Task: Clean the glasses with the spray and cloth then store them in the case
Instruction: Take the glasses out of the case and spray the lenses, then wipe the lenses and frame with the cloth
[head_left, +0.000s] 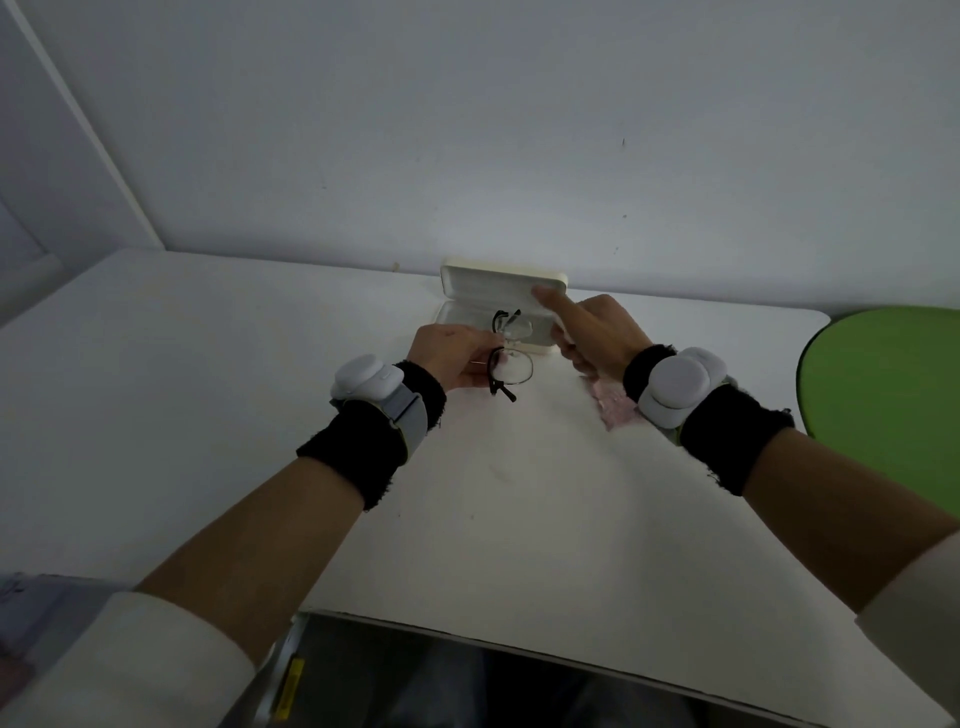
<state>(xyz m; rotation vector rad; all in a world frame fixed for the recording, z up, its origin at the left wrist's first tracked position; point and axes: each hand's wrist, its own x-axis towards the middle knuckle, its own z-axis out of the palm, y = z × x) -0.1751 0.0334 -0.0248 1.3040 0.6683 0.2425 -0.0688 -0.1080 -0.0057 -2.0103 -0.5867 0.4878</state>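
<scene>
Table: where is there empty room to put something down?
The table is bare on its whole left side, from the left hand out to its left edge. The near middle, between the two forearms, is bare too. It is crowded at the back middle: the open case, the glasses, the right hand and the pink cloth sit close together.

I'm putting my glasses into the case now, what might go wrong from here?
The glasses sit crosswise to the case in your left hand. Unless you turn them, they may not seat, and the lid may press on the frame. Your right hand holds the lid open with one finger; a slip might let it drop onto the lenses.
</scene>
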